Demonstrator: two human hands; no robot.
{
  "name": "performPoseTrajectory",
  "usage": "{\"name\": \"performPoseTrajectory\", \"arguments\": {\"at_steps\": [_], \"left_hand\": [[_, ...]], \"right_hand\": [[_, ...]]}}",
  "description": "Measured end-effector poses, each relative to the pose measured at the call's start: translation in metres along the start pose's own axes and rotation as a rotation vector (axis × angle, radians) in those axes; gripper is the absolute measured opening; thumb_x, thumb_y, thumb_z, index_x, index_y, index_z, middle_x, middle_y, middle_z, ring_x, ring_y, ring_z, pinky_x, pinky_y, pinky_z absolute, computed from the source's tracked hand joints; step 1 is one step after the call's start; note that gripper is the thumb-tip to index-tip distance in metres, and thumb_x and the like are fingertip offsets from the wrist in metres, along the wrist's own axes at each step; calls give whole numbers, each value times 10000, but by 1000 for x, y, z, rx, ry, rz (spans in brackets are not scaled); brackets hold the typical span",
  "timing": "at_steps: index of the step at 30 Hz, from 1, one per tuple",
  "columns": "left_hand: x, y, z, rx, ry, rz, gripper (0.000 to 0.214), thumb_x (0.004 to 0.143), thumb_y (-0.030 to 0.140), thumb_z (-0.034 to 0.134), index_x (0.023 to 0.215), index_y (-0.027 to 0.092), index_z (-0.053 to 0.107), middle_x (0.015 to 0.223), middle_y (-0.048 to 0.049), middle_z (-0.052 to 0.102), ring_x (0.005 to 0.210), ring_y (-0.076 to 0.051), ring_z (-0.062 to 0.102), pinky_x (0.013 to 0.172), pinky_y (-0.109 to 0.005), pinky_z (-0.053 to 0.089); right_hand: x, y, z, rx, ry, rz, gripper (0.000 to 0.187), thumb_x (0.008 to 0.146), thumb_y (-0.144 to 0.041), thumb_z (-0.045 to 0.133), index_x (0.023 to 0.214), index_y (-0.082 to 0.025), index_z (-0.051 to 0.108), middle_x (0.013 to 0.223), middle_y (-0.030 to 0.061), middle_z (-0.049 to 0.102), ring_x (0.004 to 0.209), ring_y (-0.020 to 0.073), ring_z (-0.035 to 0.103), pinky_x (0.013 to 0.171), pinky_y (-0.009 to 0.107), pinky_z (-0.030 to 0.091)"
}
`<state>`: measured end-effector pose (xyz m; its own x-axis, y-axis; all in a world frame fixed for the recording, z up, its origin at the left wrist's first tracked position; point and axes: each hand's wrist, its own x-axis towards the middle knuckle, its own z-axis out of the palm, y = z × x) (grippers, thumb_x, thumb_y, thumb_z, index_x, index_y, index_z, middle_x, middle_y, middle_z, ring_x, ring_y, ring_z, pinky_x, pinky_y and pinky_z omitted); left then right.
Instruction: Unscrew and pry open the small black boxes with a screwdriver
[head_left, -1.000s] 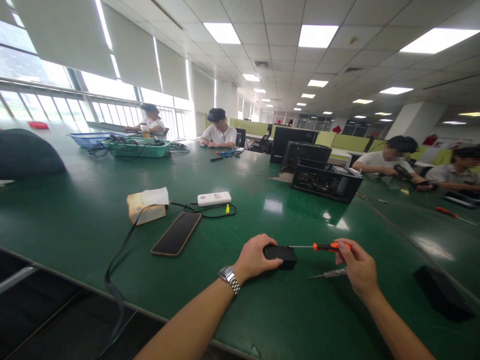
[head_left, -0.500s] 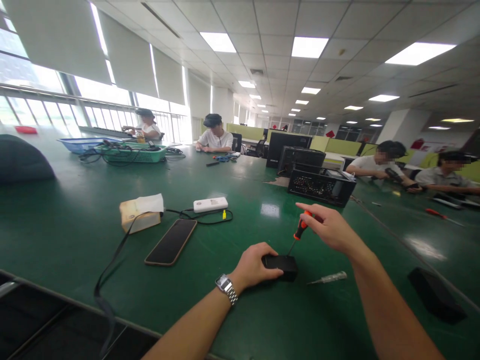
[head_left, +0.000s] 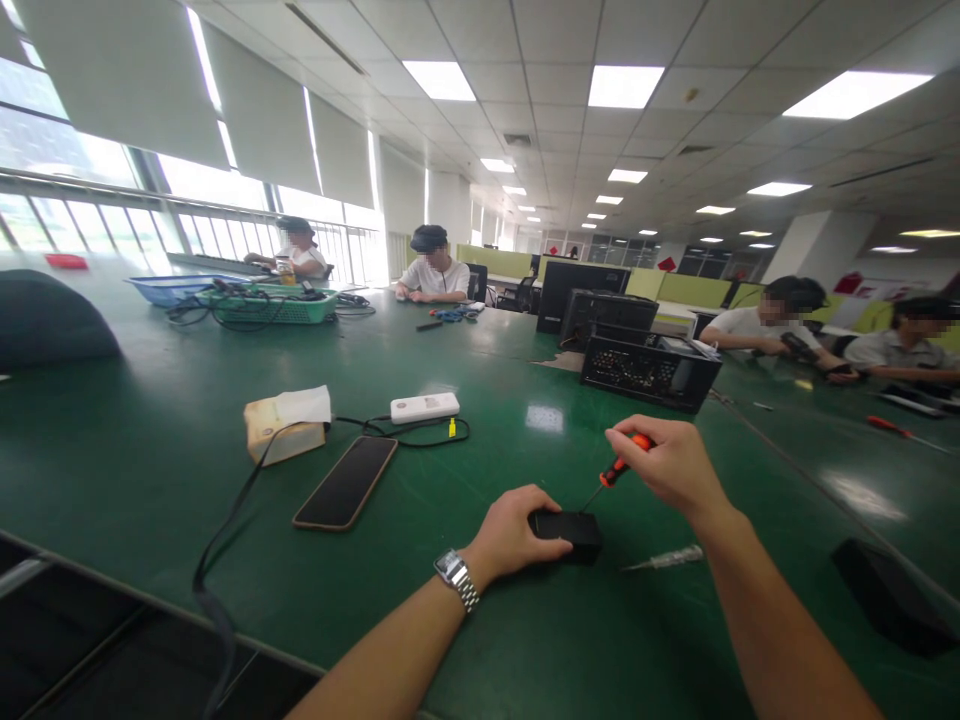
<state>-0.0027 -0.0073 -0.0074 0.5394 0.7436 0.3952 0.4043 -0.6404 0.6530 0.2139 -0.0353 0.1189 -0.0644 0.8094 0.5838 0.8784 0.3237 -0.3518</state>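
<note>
One black block (head_left: 583,532), box-shaped and flat-topped, lies on the green tabletop (head_left: 465,490). The left hand (head_left: 511,530) reaches in from the left, its grip pinching the block's left end, thumb on the near side. The right hand (head_left: 671,465) is raised to the right, wrist bent, its grip closed around the orange-and-black screwdriver (head_left: 619,468); the thin shaft slants down toward the block's far edge, contact hard to tell.

No legible text (not even on the white device (head_left: 425,407))
</note>
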Motion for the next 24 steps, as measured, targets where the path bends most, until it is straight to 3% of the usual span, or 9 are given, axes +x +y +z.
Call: {"name": "performPoseTrajectory", "arguments": {"at_steps": [4,8,13,19,24], "left_hand": [[0,0,0,9,8,5,361,662,398,782,934,187,671,898,-27,650,811,-196,602,708,-267,461],[0,2,-1,7,-1,3,360,664,394,784,938,187,674,895,-25,651,804,-195,605,700,-266,462],[1,2,-1,14,-16,0,365,654,401,788,930,187,679,887,-27,653,801,-198,606,693,-263,462],[2,1,-1,11,-23,1,366,633,387,793,919,186,682,888,-33,655,805,-204,609,664,-252,460],[2,2,-1,18,-20,10,366,646,405,786,923,191,679,895,-31,659,812,-207,613,671,-258,464]], "right_hand": [[-3,-7,-1,-26,-35,-39,300,834,-447,567,948,-206,704,742,28,710,579,158,601,556,258,425],[-5,-12,-6,81,-177,18,336,845,-380,556,1125,-207,623,724,6,701,490,135,586,506,245,441],[-10,-23,-12,195,-154,38,313,828,-411,594,1056,-205,656,756,9,693,513,129,597,502,236,456],[-14,-35,-9,207,-213,-17,285,828,-386,599,1025,-195,674,671,-4,653,486,108,529,438,214,380],[-14,-35,-8,238,-152,-4,290,825,-398,607,1025,-197,667,700,2,658,499,109,535,458,219,406]]}}
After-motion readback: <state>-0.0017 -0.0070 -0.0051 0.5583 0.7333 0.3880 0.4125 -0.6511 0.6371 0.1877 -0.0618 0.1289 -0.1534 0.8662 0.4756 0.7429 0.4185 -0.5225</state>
